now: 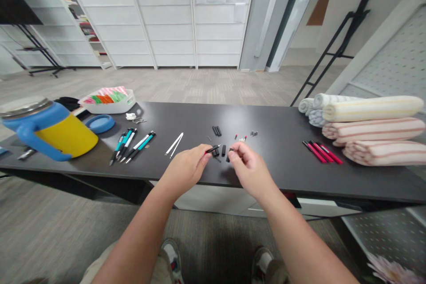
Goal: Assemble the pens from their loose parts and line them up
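My left hand (pixel 188 166) is closed on a slim pen part (pixel 213 148), with a black body, a pointed tip aimed right and a bit of red at my fingers. Pinched in my right hand (pixel 249 166) is a small black piece (pixel 228 156), mostly covered by the fingers. Between the hands, a short black tube (pixel 223 150) stands or lies on the dark table. Just beyond lie several black tubes (pixel 217 131), tiny red-tipped parts (pixel 245 137) and small metal pieces (pixel 254 133). Thin white refills (pixel 175 144) rest left of my left hand.
Teal, white and black pens (pixel 141 146) lie to the left, near a yellow-blue mug (pixel 66 135), a blue lid (pixel 100 123) and a white basket (pixel 109 107). On the right are red pen barrels (pixel 322 151) and rolled towels (pixel 376 131). The table's front edge (pixel 286 188) runs below my hands.
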The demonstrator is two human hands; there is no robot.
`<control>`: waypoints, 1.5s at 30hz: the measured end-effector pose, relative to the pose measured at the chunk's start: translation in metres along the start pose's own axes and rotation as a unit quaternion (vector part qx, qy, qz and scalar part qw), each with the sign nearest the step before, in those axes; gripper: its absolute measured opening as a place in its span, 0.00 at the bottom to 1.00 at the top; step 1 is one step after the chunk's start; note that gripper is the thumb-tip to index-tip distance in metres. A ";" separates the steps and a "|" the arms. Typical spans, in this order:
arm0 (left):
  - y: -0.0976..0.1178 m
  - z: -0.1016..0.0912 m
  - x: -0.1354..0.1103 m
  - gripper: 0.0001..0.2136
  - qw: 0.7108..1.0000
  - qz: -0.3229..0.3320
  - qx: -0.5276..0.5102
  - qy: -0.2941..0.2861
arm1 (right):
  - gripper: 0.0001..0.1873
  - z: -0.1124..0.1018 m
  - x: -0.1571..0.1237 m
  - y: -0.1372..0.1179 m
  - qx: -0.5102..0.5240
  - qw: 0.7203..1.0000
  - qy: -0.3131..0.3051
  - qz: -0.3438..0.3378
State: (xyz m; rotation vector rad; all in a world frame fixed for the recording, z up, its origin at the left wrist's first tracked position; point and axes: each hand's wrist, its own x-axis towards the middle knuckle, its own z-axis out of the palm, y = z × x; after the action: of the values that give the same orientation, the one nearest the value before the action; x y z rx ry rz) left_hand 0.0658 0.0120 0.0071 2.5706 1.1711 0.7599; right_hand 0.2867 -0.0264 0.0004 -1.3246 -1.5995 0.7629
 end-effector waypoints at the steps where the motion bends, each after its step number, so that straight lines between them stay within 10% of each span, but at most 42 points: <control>1: -0.001 0.000 -0.001 0.16 1.000 0.001 -0.004 0.003 | 0.11 0.001 0.000 -0.004 -0.027 0.999 -0.019 -0.007; 6: -0.004 -0.002 -0.003 0.18 0.996 0.044 -0.075 -0.021 | 0.07 0.005 -0.001 -0.012 -0.094 0.992 -0.074 -0.036; 29: -0.004 -0.001 -0.002 0.16 0.994 0.065 -0.084 0.000 | 0.22 0.000 -0.004 -0.003 -0.050 0.998 0.036 -0.021; 45: -0.003 -0.005 -0.007 0.13 0.995 0.088 -0.049 -0.021 | 0.21 -0.009 0.005 -0.009 0.011 0.993 -0.114 0.023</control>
State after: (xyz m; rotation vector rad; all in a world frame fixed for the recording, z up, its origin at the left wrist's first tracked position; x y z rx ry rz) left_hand 0.0577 0.0087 0.0075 2.6185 0.8818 0.7746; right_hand 0.2913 -0.0245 0.0131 -1.2984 -1.7374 0.9864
